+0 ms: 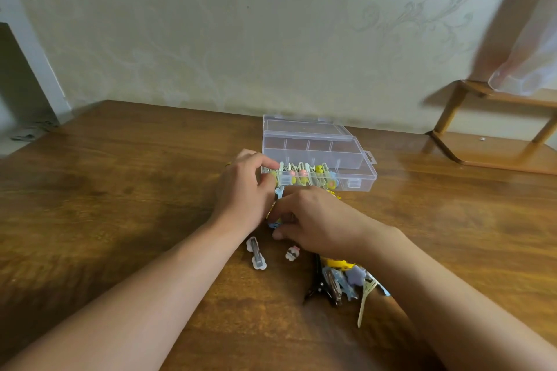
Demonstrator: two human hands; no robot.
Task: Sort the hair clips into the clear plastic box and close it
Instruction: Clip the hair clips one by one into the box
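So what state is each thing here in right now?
Clear plastic compartment box: lid open, front row filled with clips, back row bare.
Left hand: pinching a pale green clip at the box.
Right hand: gripping blue and yellow clips.
White flat clip: loose on the wooden table.
Clip pile: unsorted.

Both hands (271,208) pinch hair clips (304,175) beside the open clear box (355,156).
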